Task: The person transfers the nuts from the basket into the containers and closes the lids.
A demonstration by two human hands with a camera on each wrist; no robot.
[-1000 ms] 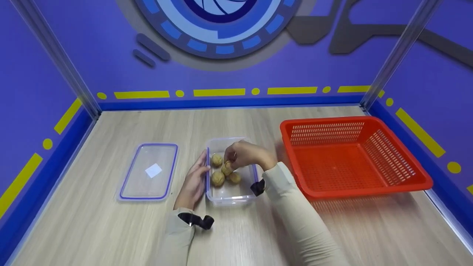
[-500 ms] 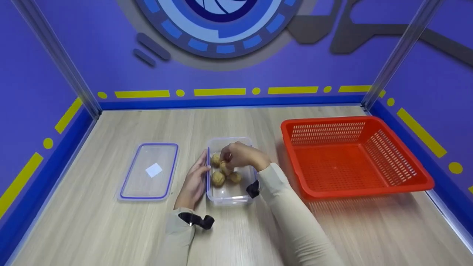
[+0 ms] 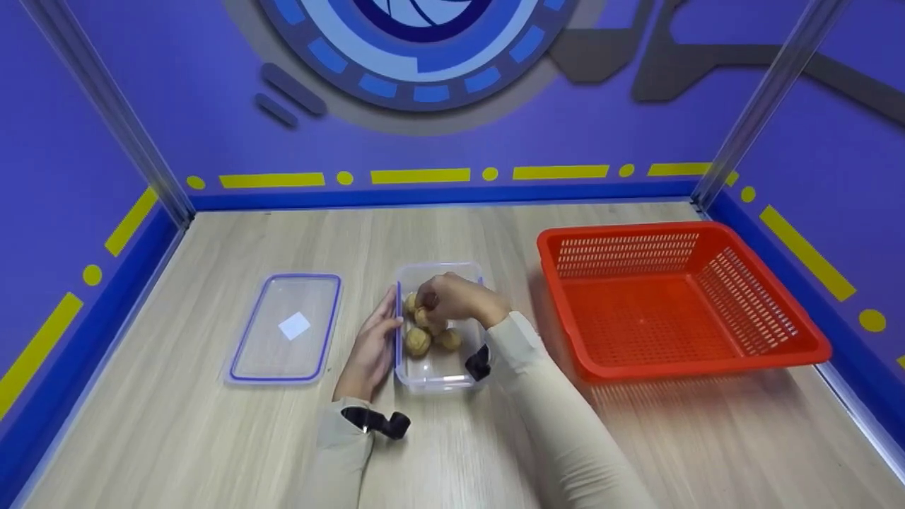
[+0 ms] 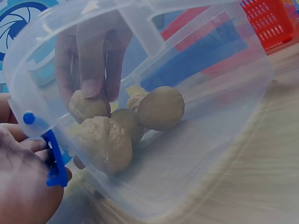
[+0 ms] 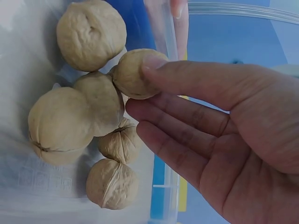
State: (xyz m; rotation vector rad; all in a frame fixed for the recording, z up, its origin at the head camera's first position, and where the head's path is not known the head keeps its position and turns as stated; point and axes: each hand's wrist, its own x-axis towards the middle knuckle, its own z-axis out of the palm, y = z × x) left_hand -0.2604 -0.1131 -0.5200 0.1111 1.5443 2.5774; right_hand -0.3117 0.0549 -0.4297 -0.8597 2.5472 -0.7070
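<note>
In the head view, my left hand [image 3: 371, 346] holds the left side of a clear plastic food container [image 3: 438, 382], thumb at its rim and fingers along the outer wall. A blue clip [image 4: 57, 161] hangs beside that palm in the left wrist view. My right hand [image 3: 456, 300] reaches into the container from the right. Between thumb and fingertips it pinches a walnut [image 5: 135, 74], low among the others. Several more walnuts lie in the container, including a large one [image 5: 91, 35] at the upper left of the right wrist view and a ridged one [image 5: 112, 184] below.
The container's clear lid [image 3: 283, 353], with a purple-blue seal and a white square label [image 3: 293, 326], lies flat to the left. A large red plastic basket [image 3: 650, 311] stands to the right. Blue printed panels [image 3: 438, 141] wall in the wooden table [image 3: 452, 459] at back and sides.
My right hand has shifted slightly left inside the container with the pinched walnut, now covering more of the upper-left walnut. My left hand stays at the container's side.
</note>
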